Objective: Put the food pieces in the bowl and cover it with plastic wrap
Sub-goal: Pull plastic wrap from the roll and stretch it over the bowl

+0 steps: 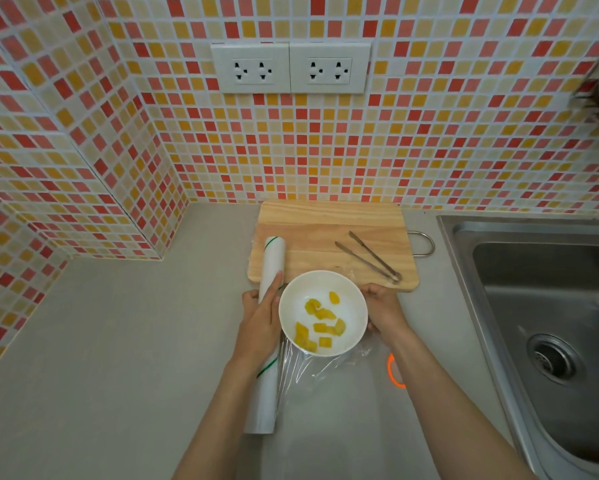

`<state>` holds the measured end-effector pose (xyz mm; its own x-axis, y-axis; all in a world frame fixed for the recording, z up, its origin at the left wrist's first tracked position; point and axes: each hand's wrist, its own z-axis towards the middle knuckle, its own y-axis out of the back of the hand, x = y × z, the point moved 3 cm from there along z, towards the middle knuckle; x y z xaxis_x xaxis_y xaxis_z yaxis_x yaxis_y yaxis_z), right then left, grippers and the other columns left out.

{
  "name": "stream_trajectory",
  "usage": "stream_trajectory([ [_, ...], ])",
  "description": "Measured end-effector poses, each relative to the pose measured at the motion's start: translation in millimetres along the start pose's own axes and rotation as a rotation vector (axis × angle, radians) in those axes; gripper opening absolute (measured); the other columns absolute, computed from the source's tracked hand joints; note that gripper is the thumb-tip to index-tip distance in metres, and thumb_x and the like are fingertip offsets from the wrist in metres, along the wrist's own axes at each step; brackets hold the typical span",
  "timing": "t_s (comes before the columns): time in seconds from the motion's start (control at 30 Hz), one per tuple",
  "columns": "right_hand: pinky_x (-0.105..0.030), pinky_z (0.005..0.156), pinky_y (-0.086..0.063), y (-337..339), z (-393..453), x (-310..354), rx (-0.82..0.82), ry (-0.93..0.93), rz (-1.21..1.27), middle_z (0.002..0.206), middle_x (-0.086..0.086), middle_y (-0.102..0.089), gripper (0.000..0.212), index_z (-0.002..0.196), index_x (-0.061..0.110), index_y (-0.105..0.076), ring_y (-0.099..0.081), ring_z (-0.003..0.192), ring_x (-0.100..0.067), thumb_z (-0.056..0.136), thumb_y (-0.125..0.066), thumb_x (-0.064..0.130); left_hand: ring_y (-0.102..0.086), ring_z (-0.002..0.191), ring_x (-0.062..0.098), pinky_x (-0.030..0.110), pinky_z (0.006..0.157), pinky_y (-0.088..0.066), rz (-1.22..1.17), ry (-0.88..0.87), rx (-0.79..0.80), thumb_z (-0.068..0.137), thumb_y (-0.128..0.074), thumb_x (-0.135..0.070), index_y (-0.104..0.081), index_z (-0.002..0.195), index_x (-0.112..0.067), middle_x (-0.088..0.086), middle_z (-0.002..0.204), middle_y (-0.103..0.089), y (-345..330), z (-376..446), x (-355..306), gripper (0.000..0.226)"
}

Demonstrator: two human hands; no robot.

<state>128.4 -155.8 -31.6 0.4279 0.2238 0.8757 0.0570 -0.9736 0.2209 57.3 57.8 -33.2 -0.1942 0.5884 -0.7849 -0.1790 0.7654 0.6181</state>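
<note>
White bowl (323,313) of food pieces (320,323) sits between hands: left grip (260,318) closed around wrap roll (266,336), right grip (382,306) clasping bowl's rim.

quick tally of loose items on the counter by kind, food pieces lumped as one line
Bowl: 1
Plastic wrap roll: 1
Tongs: 1
Cutting board: 1
Yellow food pieces, all in the bowl: roughly 8, some overlap
Orange ring: 1, partly hidden
Total: 5 items plus about 8 food pieces
</note>
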Motion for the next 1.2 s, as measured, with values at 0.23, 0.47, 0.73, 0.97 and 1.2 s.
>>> stream_trajectory([
  [0.23, -0.031, 0.069, -0.041, -0.8, -2.6, -4.5, -0.117, 0.164, -0.19, 0.092, -0.015, -0.071, 0.007, 0.085, 0.004, -0.066, -0.063, 0.088, -0.028, 0.082, -0.06, 0.008, -0.056, 0.086, 0.022, 0.029, 0.086, -0.04, 0.014, 0.036, -0.001, 0.097, -0.028, -0.043, -0.023, 0.137, -0.056, -0.002, 0.114, -0.03, 1.5, -2.6, -4.6, 0.042],
  [0.47, -0.028, 0.074, -0.042, 16.9, -11.1, 34.8, -0.257, 0.603, -0.291, 0.1, -0.012, -0.066, 0.018, 0.103, 0.007, -0.061, -0.062, 0.092, -0.026, 0.091, -0.049, 0.012, -0.059, 0.093, 0.026, 0.032, 0.086, -0.042, 0.099, 0.059, 0.034, 0.097, -0.026, -0.044, -0.024, 0.137, -0.055, -0.001, 0.122, -0.028, 3.0, -1.9, -10.2, 0.042],
  [0.73, -0.036, 0.105, -0.04, -16.2, 0.6, 29.4, 0.371, 0.251, 0.025, 0.13, -0.005, -0.059, 0.044, 0.114, 0.027, -0.062, -0.055, 0.117, -0.016, 0.097, -0.024, 0.044, -0.053, 0.077, 0.026, 0.032, 0.073, -0.042, 0.242, 0.127, -0.002, 0.097, -0.025, -0.043, -0.023, 0.14, -0.05, 0.003, 0.126, -0.028, 4.7, -8.1, -16.4, 0.044],
  [0.97, -0.044, 0.096, -0.046, -19.0, -0.5, 7.6, 0.372, -0.017, 0.434, 0.123, -0.011, -0.061, 0.072, 0.114, 0.024, -0.06, -0.058, 0.111, -0.03, 0.088, -0.008, 0.065, -0.051, 0.077, 0.026, 0.037, 0.077, -0.046, 0.282, 0.162, -0.012, 0.097, -0.024, -0.041, -0.023, 0.142, -0.046, 0.006, 0.128, -0.027, 7.9, -13.0, -25.3, 0.045],
  [1.2, -0.048, 0.092, -0.049, 18.6, -14.6, 20.3, -0.407, 0.234, 0.36, 0.095, -0.018, -0.069, 0.047, 0.101, 0.003, -0.063, -0.066, 0.086, -0.031, 0.099, -0.027, 0.034, -0.05, 0.072, 0.026, 0.033, 0.072, -0.041, 0.276, 0.158, -0.037, 0.097, -0.025, -0.04, -0.022, 0.142, -0.046, 0.007, 0.125, -0.029, 7.2, -16.3, -24.4, 0.045],
])
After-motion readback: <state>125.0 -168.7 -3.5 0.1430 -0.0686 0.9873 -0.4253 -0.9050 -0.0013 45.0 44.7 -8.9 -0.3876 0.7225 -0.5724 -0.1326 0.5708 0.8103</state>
